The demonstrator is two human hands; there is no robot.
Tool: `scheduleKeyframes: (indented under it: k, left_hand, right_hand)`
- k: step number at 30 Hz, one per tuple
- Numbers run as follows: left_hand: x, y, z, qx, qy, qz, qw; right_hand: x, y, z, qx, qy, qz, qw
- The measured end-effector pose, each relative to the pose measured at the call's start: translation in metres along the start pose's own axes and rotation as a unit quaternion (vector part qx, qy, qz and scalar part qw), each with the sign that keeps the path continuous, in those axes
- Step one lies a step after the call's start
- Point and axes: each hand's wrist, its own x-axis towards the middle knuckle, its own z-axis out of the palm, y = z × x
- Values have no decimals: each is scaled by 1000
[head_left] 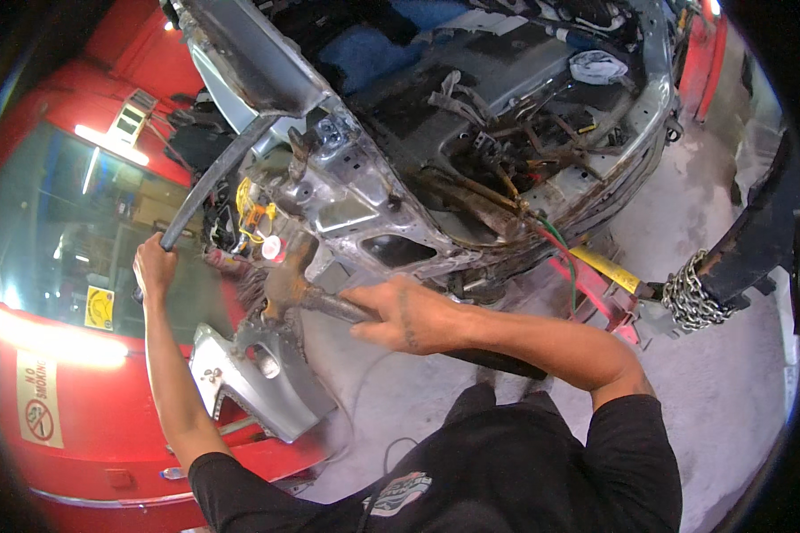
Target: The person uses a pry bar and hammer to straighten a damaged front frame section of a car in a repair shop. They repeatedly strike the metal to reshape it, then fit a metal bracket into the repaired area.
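Metal hammer (292, 286) in right hand (411, 313), elbow (620, 362) bent

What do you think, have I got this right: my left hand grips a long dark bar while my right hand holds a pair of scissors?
Not quite: the head view shows your right hand holding a hammer, not scissors. The rest stands: your left hand grips a long dark bar.
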Motion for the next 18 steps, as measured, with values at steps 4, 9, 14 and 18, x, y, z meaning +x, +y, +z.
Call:
scheduleKeyframes:
  k: [4, 9, 14, 18]
  left_hand:
    - [-10, -2, -7, -16, -8, -12, 1000]
    - [-2, 7, -4, -15, 4, -7, 1000]
    - [-2, 6, -4, -11, -15, -15, 1000]
    - [-5, 8, -6, -24, 5, -8, 1000]
  right_hand:
    - [17, 17, -42, -32, 82, -17, 996]
    - [15, 12, -57, 32, 121, 84, 989]
    - [-5, 17, -15, 41, 99, 47, 993]
    - [-8, 10, -4, -1, 24, -9, 1000]
